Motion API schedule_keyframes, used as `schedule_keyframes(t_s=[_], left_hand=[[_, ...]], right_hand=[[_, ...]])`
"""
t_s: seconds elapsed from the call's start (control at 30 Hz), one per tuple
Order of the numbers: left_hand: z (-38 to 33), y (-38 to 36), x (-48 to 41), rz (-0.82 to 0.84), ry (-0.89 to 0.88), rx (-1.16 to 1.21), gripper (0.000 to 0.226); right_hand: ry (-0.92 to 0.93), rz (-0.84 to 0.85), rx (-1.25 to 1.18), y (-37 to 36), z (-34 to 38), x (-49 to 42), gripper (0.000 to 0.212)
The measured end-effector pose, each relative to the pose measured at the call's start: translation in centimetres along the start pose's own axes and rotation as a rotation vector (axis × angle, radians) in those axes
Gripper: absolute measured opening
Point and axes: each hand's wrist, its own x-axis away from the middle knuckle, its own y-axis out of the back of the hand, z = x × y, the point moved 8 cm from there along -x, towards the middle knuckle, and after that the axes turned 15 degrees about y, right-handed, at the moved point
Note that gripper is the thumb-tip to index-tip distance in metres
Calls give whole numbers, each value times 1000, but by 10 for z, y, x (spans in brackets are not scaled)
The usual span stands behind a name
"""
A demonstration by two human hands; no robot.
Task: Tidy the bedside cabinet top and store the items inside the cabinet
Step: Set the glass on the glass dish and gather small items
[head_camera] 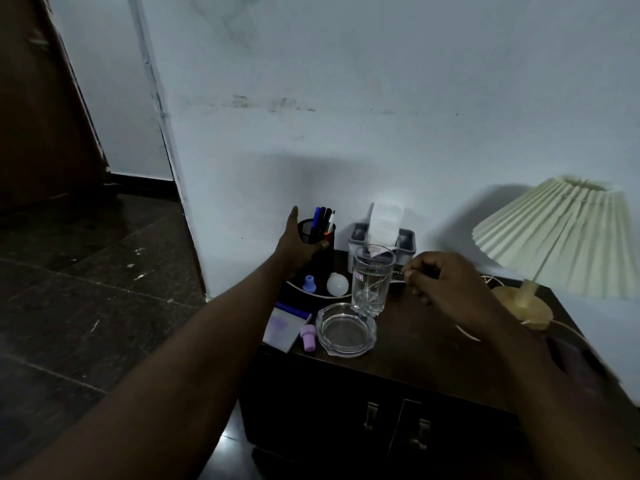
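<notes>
My left hand (298,244) grips the black mesh pen holder (313,232), which holds several pens, at the back left of the dark bedside cabinet top (415,344); the thumb lies across its front. My right hand (446,284) hovers over the middle with fingers curled, pinching a thin white cord (398,280). In front stand a clear glass tumbler (372,278) and a glass ashtray (346,329). A white bulb (337,284), a blue stopper (309,284), a pink stopper (308,337), a white pad (282,329) and a blue marker (293,310) lie at the left.
A grey tissue box (408,237) stands against the wall behind the tumbler. A pleated cream lamp (557,237) leans at the right on its round base (519,308). Two cabinet doors with metal handles (370,415) are shut below. Dark tiled floor lies to the left.
</notes>
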Motion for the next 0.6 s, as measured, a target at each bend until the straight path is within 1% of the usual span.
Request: schedule_keyframes(t_s=[0.07, 0.1, 0.13, 0.17, 0.2, 0.27, 0.3, 0.37, 0.43, 0.47, 0.53, 0.57, 0.6], left_hand=[[-1, 0, -1, 53, 43, -15, 130], [-4, 3, 2, 52, 65, -7, 133], [-8, 7, 4, 22, 71, 7, 130], [-14, 13, 10, -40, 67, 12, 122], [-22, 20, 17, -121, 51, 11, 108], [-36, 28, 40, -255, 6, -1, 77], [-41, 28, 55, -271, -24, -24, 63], [-43, 22, 86, -208, -59, -95, 39], [-33, 6, 120, -84, -46, -199, 26], [-27, -3, 137, -37, -62, -296, 28], [-16, -21, 165, -29, -154, -615, 43], [-9, -29, 177, -27, -182, -752, 46], [-1, -35, 187, -11, -207, -830, 46]], right_hand=[[-5, -1, 4, 0, 0, -1, 14], [-4, -4, 6, 0, 2, -1, 13], [-1, -15, 15, 2, 3, -2, 11], [2, -33, 27, 4, 5, -2, 10], [2, -55, 35, 7, 5, -2, 13], [-4, -65, 25, 9, 6, 0, 29], [-11, -46, 14, 6, 6, 0, 39], [-15, 44, 47, -7, 5, -2, 57], [6, 130, 75, -25, 10, -5, 63], [15, 152, 44, -35, 11, -5, 62], [6, 178, 10, -53, 14, -5, 56], [-4, 174, 25, -58, 15, -5, 50], [-7, 149, 47, -61, 13, -4, 42]])
